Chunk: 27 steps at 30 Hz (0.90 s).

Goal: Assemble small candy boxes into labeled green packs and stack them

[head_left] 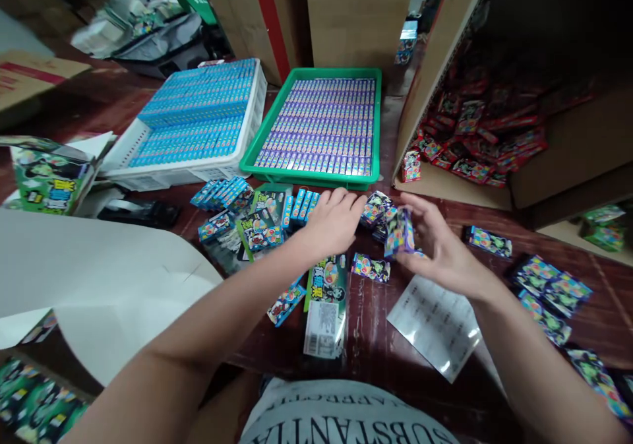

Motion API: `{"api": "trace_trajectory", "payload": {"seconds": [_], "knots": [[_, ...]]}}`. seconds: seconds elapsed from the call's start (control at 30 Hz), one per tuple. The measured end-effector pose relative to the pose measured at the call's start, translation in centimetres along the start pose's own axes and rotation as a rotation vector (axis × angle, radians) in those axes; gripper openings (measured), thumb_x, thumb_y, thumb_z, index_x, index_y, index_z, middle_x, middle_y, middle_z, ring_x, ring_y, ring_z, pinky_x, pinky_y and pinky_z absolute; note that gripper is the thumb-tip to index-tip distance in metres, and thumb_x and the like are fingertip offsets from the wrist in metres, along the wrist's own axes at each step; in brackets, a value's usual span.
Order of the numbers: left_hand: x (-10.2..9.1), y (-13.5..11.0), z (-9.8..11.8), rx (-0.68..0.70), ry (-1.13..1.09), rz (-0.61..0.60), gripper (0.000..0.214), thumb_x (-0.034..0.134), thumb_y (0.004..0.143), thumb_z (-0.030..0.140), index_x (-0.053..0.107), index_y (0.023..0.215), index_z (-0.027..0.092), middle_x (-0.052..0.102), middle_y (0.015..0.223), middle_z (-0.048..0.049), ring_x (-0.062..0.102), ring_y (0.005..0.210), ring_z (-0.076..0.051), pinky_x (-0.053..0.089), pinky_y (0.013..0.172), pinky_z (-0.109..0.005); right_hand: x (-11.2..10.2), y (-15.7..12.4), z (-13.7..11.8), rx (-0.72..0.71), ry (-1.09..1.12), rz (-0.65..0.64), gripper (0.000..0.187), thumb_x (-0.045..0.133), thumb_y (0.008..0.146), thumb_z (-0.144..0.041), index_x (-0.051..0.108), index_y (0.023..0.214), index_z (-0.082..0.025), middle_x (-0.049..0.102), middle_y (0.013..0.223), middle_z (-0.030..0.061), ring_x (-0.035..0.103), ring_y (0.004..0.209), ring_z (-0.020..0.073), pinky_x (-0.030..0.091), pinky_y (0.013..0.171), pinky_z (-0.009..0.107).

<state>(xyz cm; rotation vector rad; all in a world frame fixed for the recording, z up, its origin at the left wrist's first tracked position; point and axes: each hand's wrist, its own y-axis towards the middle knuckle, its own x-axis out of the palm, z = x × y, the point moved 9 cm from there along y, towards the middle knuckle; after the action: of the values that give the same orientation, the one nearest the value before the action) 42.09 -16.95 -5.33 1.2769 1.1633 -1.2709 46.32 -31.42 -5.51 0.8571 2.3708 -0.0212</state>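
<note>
Lettered shirt [346, 417] is nearest; beyond it, near the green tray's [311, 181] right front corner, the right hand [440, 246] grasps a box [398, 233], long axis roughly toward the tray; whether the left hand [339, 225], before the tray, holds anything, I cannot tell

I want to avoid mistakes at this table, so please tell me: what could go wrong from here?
1. The small purple-and-blue printed cardboard packaging in the right hand might slip out.
2. The left hand is close to the row of small bright-blue cardboard boxes and could knock them over.
3. The glossy, see-through printed sheet lies close by the right hand, so the wrist or forearm may drag it.
</note>
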Motion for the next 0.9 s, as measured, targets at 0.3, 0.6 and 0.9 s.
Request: {"api": "trace_trajectory", "payload": {"seconds": [0.3, 0.6, 0.9], "knots": [[2.8, 4.5, -1.5, 0.123, 0.077, -0.055, 0.096, 0.074, 0.070, 0.033, 0.033, 0.150, 0.000, 0.057, 0.135, -0.0254, 0.047, 0.129, -0.041, 0.018, 0.118, -0.058, 2.0, -16.6, 2.4, 0.337, 0.078, -0.013, 0.093, 0.066, 0.083, -0.022, 0.016, 0.161, -0.033, 0.030, 0.161, 0.0102, 0.031, 0.150, 0.0330, 0.031, 0.122, 0.056], [0.6, -6.4, 12.5, 0.530, -0.263, -0.119, 0.072, 0.067, 0.083, 0.041, 0.044, 0.146, 0.015, 0.055, 0.139, -0.0162, 0.049, 0.127, -0.035, 0.025, 0.116, -0.054, 3.2, -20.3, 3.6, 0.231, -0.265, -0.132, 0.097, 0.069, 0.089, -0.043, 0.009, 0.163, -0.028, 0.036, 0.163, 0.0149, 0.027, 0.154, 0.0365, 0.016, 0.124, 0.068], [8.5, -8.5, 15.5, 0.383, -0.439, -0.248, 0.116, 0.073, 0.082, 0.056, 0.001, 0.161, 0.010, 0.058, 0.137, -0.0211, 0.056, 0.124, -0.036, 0.029, 0.115, -0.054, 5.1, -19.2, 3.5, 0.138, -0.390, -0.203, 0.106, 0.066, 0.088, -0.061, 0.004, 0.164, -0.022, 0.047, 0.156, 0.0181, 0.039, 0.147, 0.0359, 0.015, 0.124, 0.068]]}}
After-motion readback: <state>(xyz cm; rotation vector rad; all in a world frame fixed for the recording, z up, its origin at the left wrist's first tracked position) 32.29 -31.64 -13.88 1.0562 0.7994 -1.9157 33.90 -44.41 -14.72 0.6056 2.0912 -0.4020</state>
